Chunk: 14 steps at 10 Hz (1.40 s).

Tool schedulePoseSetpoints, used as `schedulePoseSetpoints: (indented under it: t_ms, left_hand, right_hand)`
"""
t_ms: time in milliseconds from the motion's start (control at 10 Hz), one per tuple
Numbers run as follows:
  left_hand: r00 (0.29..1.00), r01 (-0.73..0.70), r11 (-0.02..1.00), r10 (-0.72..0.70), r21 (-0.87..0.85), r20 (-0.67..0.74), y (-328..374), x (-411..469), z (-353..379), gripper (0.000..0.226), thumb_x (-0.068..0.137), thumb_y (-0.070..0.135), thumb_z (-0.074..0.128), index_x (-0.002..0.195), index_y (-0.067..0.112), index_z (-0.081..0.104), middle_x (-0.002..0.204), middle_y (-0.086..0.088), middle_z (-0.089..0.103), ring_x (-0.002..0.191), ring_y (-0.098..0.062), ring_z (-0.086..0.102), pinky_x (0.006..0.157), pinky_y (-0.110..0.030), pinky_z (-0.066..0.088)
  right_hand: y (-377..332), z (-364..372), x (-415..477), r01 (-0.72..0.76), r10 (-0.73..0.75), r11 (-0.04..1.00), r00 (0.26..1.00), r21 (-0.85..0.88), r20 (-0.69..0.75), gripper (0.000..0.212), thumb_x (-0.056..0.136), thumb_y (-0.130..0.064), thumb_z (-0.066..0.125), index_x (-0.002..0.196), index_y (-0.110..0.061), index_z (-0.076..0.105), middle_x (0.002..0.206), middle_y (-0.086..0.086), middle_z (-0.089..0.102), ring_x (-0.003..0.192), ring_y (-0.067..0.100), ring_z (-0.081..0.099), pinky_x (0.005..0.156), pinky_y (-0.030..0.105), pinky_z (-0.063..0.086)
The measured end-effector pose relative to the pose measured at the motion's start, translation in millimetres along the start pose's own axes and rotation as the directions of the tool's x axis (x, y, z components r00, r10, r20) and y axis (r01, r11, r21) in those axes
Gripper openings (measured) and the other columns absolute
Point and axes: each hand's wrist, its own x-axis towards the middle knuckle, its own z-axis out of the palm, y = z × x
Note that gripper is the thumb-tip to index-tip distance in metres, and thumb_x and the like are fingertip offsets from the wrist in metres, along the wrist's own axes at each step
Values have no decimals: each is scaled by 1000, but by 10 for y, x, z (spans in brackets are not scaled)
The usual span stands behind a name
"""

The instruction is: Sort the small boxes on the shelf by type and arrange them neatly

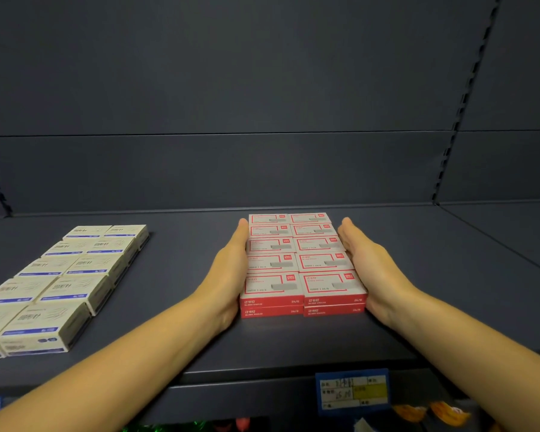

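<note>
A: Counted the red boxes?

B: Counted ten on top, in two columns of five. Saw a second layer under the front pair; could not count the rest of it. Found the block mid-shelf, set back from the front edge.

A: And the hands?

B: Saw two, neither clasping anything. Found the left hand laid flat, fingers straight, against the block's left side. Found the right hand pressed likewise against its right side.

A: Counted the other kind?

B: Counted ten cream boxes with blue stripes, again in two columns of five, well apart to the left. Lost part of the nearest left one past the frame edge.

A: Noted the surface?

B: Noted a dark grey shelf, a matching back panel and slotted uprights at either side. Spotted one blue-framed price label on the front lip, and orange packets below.
</note>
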Motion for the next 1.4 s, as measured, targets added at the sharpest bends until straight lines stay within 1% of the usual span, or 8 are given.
schedulePoseSetpoints:
  t_ms: [100,200,300,500,600,700,1200,1400]
  left_hand:
    - [1000,-7,998,8,62,-15,97,65,0,51,96,50,25,64,31,58,57,11,71,56,-9,70,43,-20,53]
    - [995,13,980,6,196,-98,236,208,24,52,96,50,20,71,26,60,81,-2,74,72,-19,71,63,-30,57]
    - [975,7,913,85,407,-206,292,419,53,49,98,43,20,97,9,55,113,-20,62,106,-32,60,99,-46,45]
    - [970,-93,744,218,662,-109,266,745,-15,28,98,24,32,103,14,58,89,6,57,79,-11,56,65,-19,42]
    - [981,-87,761,180,643,-80,248,760,-50,23,97,21,37,105,18,58,99,3,62,76,-8,59,55,-17,42]
    - [981,-94,754,181,650,-68,255,761,-50,22,98,19,36,101,19,58,102,1,63,77,-9,60,52,-16,40]
    - [983,-123,735,183,667,-22,237,711,-66,22,98,23,35,103,20,57,92,7,62,72,-6,60,52,-13,41]
    - [964,-160,707,263,689,-46,260,565,-80,28,99,28,29,109,16,53,105,6,52,96,-12,50,76,-24,37]
  right_hand:
    - [-80,-32,128,40,-40,998,999,-48,4,39,96,-49,34,105,-23,62,99,-1,75,91,19,71,77,35,58]
    - [-112,-183,311,132,-140,979,989,-153,-38,45,98,-37,35,137,-15,40,142,1,46,132,21,43,114,42,30]
    - [-154,-226,547,197,-227,935,971,-294,-71,38,99,-30,34,133,-17,43,142,-1,42,136,20,36,116,39,25]
    - [-257,-29,830,195,-258,783,966,-591,-23,37,99,-28,32,132,-18,47,137,0,50,117,13,49,91,23,37]
    - [-245,-17,834,213,-238,761,970,-612,41,31,99,-28,36,120,-19,57,124,0,59,97,9,55,67,17,41]
    - [-245,-19,809,211,-240,766,970,-607,34,29,99,-26,37,118,-17,57,121,1,60,96,10,55,63,16,40]
    - [-220,-42,763,234,-246,763,967,-603,64,30,99,-23,36,119,-14,57,122,3,59,96,10,54,64,16,40]
    - [-194,-92,828,289,-374,735,927,-613,-12,36,98,-28,36,128,-17,53,137,2,50,124,17,46,105,31,33]
